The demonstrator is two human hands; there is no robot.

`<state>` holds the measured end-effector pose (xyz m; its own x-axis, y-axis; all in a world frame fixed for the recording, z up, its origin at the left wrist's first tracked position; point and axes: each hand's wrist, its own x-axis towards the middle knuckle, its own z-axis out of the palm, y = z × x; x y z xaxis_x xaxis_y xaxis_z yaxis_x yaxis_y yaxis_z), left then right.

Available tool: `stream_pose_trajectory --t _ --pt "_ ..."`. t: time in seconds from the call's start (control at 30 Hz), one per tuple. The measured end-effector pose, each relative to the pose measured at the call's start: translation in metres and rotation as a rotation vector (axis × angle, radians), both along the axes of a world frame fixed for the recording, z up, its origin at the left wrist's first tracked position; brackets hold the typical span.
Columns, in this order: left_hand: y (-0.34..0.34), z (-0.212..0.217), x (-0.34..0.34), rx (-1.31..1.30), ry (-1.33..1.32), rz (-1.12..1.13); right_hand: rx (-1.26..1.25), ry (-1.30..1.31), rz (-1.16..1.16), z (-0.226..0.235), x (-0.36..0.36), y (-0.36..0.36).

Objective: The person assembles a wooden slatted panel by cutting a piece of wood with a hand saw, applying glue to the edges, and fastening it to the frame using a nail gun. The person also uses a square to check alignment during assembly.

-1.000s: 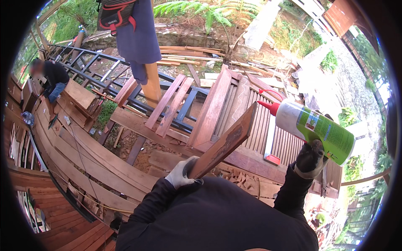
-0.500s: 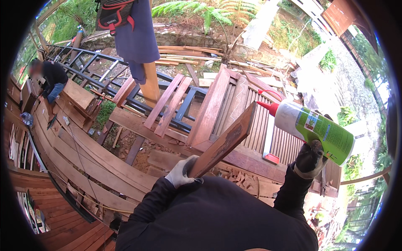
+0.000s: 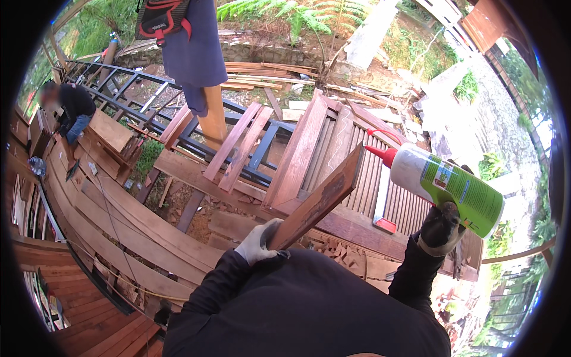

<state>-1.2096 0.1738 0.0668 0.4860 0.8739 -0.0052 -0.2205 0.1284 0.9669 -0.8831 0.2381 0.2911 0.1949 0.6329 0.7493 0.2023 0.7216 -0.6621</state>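
Note:
My left hand (image 3: pixel 260 242), in a pale work glove, grips the near end of a short reddish-brown wooden board (image 3: pixel 318 199). The board slants up and away to the right, with a rough dark patch along its face. In my right hand (image 3: pixel 441 229), in a dark, worn glove, is a green and white glue bottle (image 3: pixel 458 189). It lies tilted nearly on its side, its red nozzle (image 3: pixel 379 154) pointing left. The nozzle's tip is at the board's far upper end; whether they touch I cannot tell. A red cap hangs from a loop above the nozzle.
Ahead lies a slatted wooden panel (image 3: pixel 410 205) with a loose plank (image 3: pixel 337 143) bearing a wavy white line. Two narrow boards (image 3: pixel 245 149) cross a dark metal frame (image 3: pixel 262 152). A cloth-wrapped post (image 3: pixel 193 53) rises behind. Another person (image 3: pixel 74 107) bends over planks at far left.

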Motion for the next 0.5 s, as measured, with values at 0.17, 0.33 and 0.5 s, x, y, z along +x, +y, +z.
stream_pose_trajectory --t 0.17,0.33,0.5 --pt "0.0011 -0.0062 0.001 0.012 -0.01 0.002 0.012 -0.003 -0.005 -0.001 0.0009 0.0005" --pt "0.0015 -0.0014 0.0044 0.007 -0.037 0.033 -0.013 -0.021 -0.009 -0.0022 0.0045 0.0" --pt "0.0017 -0.0038 0.0071 0.002 -0.084 0.045 0.024 -0.034 0.03 -0.0024 0.0057 -0.0003"
